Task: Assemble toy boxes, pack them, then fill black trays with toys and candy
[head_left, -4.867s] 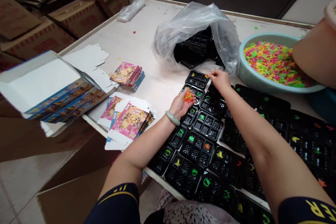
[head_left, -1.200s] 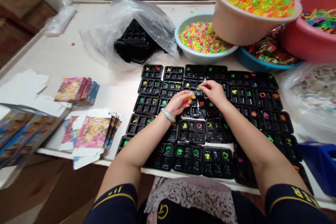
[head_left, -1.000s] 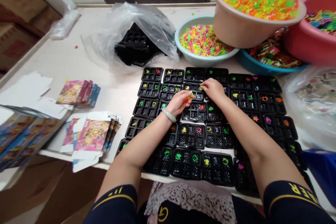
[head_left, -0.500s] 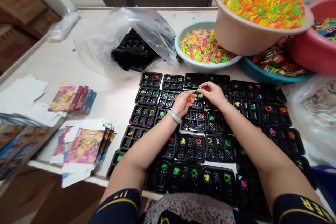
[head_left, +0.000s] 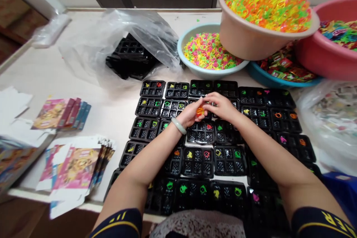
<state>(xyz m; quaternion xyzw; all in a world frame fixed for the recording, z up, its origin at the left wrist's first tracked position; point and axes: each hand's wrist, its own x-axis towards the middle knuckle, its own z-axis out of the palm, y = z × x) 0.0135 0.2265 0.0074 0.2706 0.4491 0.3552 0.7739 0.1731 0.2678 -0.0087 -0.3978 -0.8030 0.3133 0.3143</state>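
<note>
Several black compartment trays (head_left: 198,161) lie side by side on the pale table (head_left: 83,93), most with small neon plastic rings in their cells. My left hand (head_left: 191,113), with a pale bangle at the wrist, is cupped shut on a small bunch of orange and yellow rings (head_left: 200,111). My right hand (head_left: 221,106) is right beside it, fingertips pinched at that bunch. Both hands hover over the trays in the second row from the back.
A clear plastic bag (head_left: 131,44) of spare black trays lies at the back. Basins of neon rings stand behind: light blue (head_left: 208,50), beige (head_left: 262,18), pink (head_left: 331,52). Pink printed cartons (head_left: 79,163) and a smaller stack (head_left: 60,113) lie at left.
My right hand has drawn back from the tray row to meet my left hand. The view has swung from the table's left side to face the trays squarely.
</note>
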